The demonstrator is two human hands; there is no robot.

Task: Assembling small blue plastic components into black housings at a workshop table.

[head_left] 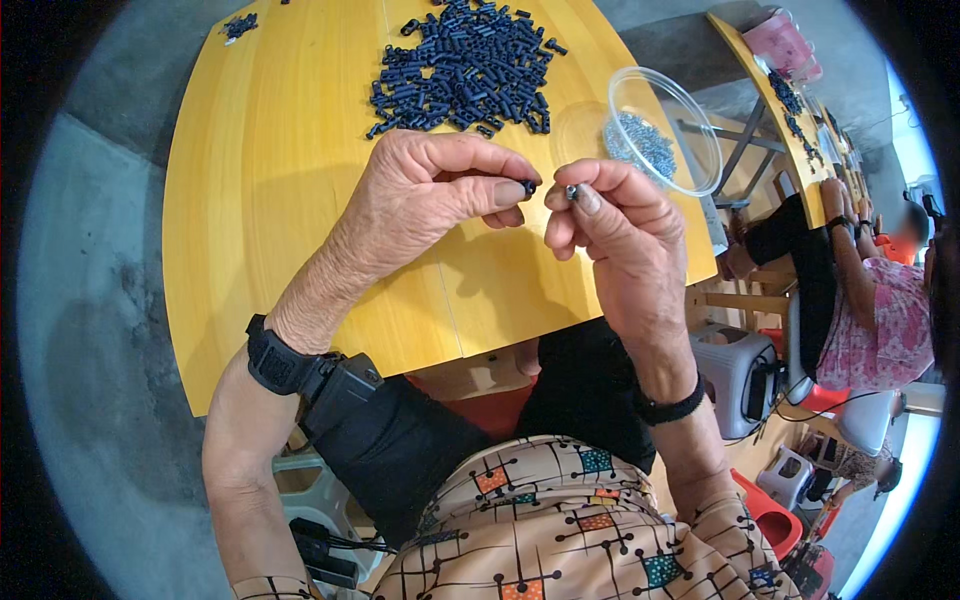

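Above the near part of the yellow table (300, 220), my left hand (425, 190) pinches a small black plastic piece (529, 187) between thumb and fingertips. Only its end shows. Just to the right, my right hand (625, 220) holds a tiny silvery metal piece (571, 191) between thumb and forefinger; it is too small to tell its exact kind. A narrow gap separates the two pieces. Beyond my hands lies a heap of short dark tubular plastic parts (465, 70). Behind my right hand, a round clear tub (712, 150) contains many small silvery metal pieces (640, 145).
A small dark cluster of parts (239, 27) lies at the table's far left. To the right stand a second table (745, 55) with dark parts and a pink basket (782, 45), a grey stool (735, 365), and a seated person in a pink patterned top (880, 325).
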